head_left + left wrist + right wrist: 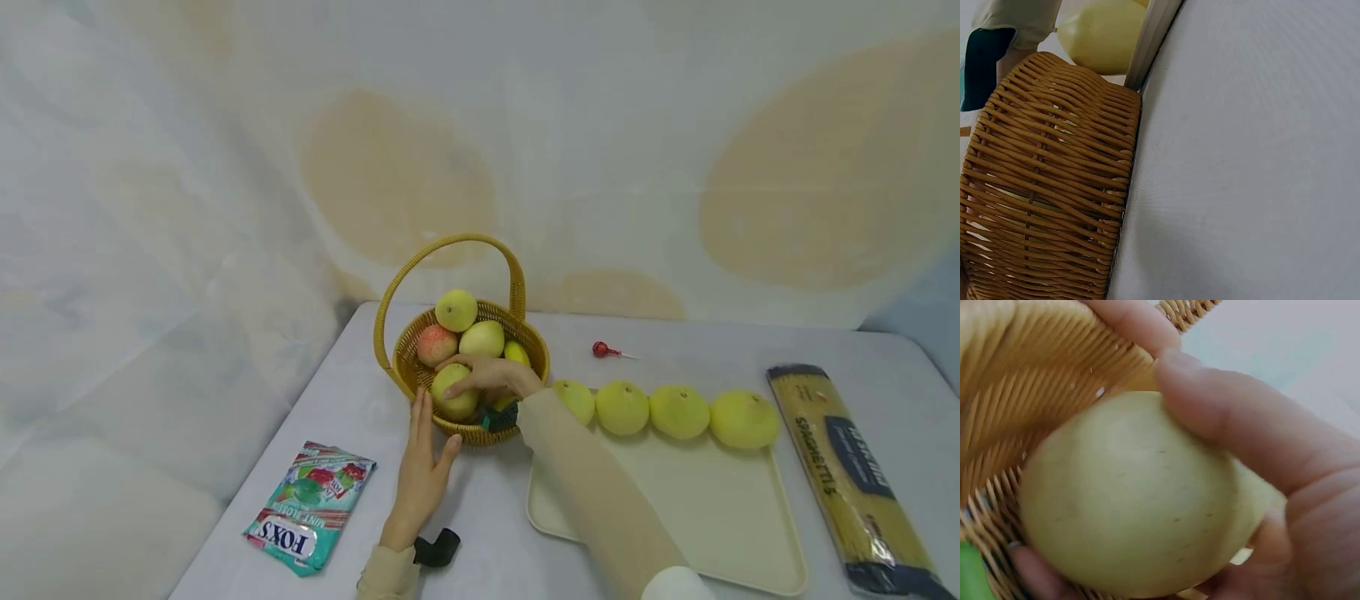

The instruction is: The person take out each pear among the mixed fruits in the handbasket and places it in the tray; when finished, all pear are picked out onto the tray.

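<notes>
A yellow wicker basket with a tall handle holds several fruits. Inside its front part my right hand grips a round yellow-green fruit. The right wrist view shows this fruit close up, pale with small dark flecks, with the thumb over its top and fingers beneath. My left hand has straight fingers, their tips right at the basket's front-left rim. Behind the gripped fruit lie a reddish peach, a pale green fruit, a yellow-green fruit and a yellow fruit.
Right of the basket, several yellow-green fruits line the back edge of a cream tray. A red lollipop lies behind it. A spaghetti pack is at the far right, a Fox's sweets bag at the left.
</notes>
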### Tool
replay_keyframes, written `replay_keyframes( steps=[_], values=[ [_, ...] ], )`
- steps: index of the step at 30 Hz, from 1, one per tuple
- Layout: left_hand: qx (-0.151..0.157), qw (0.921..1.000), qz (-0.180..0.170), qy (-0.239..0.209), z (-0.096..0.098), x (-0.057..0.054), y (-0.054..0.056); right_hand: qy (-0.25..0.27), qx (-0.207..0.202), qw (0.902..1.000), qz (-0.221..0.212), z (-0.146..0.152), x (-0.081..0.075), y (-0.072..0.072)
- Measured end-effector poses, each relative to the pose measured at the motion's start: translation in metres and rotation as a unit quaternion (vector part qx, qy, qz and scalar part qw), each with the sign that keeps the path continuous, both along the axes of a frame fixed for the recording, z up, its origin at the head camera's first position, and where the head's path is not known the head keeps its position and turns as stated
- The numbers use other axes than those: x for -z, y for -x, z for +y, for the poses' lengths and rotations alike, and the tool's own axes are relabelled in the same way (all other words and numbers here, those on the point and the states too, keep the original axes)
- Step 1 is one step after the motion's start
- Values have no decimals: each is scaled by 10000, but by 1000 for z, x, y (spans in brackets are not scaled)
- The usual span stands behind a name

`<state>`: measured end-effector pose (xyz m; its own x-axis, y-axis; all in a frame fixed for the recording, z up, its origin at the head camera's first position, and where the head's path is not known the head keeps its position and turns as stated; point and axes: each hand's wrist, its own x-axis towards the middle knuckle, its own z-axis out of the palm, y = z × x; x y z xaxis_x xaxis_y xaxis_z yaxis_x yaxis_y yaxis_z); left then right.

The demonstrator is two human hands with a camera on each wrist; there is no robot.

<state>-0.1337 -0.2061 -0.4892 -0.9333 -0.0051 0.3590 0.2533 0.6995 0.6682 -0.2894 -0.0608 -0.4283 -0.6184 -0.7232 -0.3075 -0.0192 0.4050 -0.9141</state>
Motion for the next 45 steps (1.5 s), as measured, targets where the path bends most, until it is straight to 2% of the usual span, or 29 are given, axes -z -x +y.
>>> replay_keyframes(
  steps=[4, 7, 10, 15, 22, 28, 34, 39, 45],
  values=[
    [11, 10000, -38, -21, -1, -1, 0, 405, 539, 9968, -438, 7, -8, -3],
    [-4, 10000, -59, -47, -2, -2, 0, 698, 645, 9938, -574, 12, -15, -4],
    [0, 9999, -83, -59, -2, -3, 1, 800, 692, 9929, -544, 18, -20, -4],
    [16, 9999, -107, -93, 0, -3, 1, 911, 888, 9917, -174, 31, -28, -6],
    [138, 9995, -245, -141, 4, -3, 6, 1517, 1389, 9786, -99, 57, -40, -10],
    [217, 9991, -332, -142, 6, -2, 10, 1646, 1414, 9762, -11, 73, -47, -13],
    [359, 9986, -369, -123, 5, -4, 15, 1711, 1568, 9727, 58, 80, -46, -17],
    [181, 9981, -571, -150, -7, -5, 8, 1803, 1416, 9733, 50, 69, -45, -21],
    [-59, 9987, -495, -104, -24, -8, 0, 2073, 1251, 9702, 52, 53, -47, -23]
  ],
)
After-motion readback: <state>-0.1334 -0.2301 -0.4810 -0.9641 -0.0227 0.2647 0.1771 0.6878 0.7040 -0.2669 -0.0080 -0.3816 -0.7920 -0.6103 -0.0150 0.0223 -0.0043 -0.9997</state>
